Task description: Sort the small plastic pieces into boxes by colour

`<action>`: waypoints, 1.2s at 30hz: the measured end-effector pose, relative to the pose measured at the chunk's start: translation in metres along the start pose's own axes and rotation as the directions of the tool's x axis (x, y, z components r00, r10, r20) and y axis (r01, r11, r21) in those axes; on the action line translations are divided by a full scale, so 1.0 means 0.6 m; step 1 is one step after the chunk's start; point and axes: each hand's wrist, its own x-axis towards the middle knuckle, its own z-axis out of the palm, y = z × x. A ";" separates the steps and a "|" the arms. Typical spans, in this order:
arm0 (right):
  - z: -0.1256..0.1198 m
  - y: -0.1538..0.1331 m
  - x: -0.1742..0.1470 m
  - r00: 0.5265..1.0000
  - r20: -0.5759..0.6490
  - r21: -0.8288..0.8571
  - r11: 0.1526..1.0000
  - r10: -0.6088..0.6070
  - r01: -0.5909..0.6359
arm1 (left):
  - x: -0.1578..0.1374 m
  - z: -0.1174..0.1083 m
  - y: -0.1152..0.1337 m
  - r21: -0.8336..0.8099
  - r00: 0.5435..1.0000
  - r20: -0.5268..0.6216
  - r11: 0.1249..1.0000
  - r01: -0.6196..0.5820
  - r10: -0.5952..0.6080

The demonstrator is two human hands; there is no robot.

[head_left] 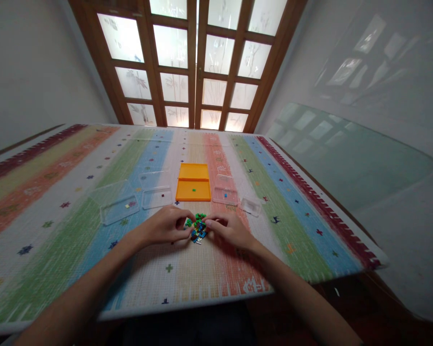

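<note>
A small pile of toy bricks (198, 229), mostly green and blue with some pale pieces, lies on the striped tablecloth between my hands. My left hand (169, 226) curves round the pile's left side, its thumb and forefinger apart, with green bricks between their tips. From the right, my right hand (231, 229) reaches the pile's edge with thumb and forefinger pressed close together; what they pinch is too small to make out. Just beyond the pile lies an open orange case (193, 171), with one green brick (194, 190) in its near half.
Clear plastic boxes flank the orange case. On the left, one box (108, 216) holds a pale yellow brick (127, 206), another (149, 205) a dark red brick (162, 195). To the right, one box (234, 198) contains a blue brick (225, 195), beside a smaller box (251, 212).
</note>
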 end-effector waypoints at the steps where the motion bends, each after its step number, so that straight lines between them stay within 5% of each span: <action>1: -0.001 -0.003 0.002 0.997 0.039 0.087 0.994 0.067 -0.070 | 0.003 0.000 0.003 0.000 1.000 -0.015 1.000 -0.006 0.006; 9: -0.001 -0.004 0.004 0.947 0.212 0.340 0.891 0.240 -0.302 | 0.033 0.009 0.029 -0.010 0.990 -0.111 0.996 -0.092 0.090; 18: 0.001 0.010 0.007 0.980 0.057 0.356 0.913 0.193 -0.201 | 0.047 0.020 0.033 0.002 0.977 -0.175 0.993 -0.121 0.120; 23: -0.016 0.008 0.007 0.991 -0.040 0.218 0.969 0.126 -0.114 | 0.047 0.021 0.030 0.018 0.969 -0.203 0.990 -0.137 0.138; 26: -0.048 0.003 -0.003 0.976 -0.214 -0.120 0.993 -0.046 0.020 | 0.040 0.014 0.024 0.092 0.968 -0.219 0.991 -0.101 0.119; 28: -0.075 0.005 -0.016 0.935 -0.313 -0.407 0.913 -0.168 0.028 | 0.031 0.006 0.017 0.135 0.974 -0.201 0.988 -0.075 0.102; 31: -0.111 0.021 -0.040 0.907 -0.325 -0.731 0.679 -0.267 -0.063 | 0.015 -0.001 0.004 0.155 0.980 -0.181 0.987 -0.052 0.080; 36: -0.137 0.045 -0.067 0.918 -0.338 -0.891 0.385 -0.207 -0.241 | -0.008 0.008 -0.019 0.099 0.985 -0.170 0.995 -0.005 0.022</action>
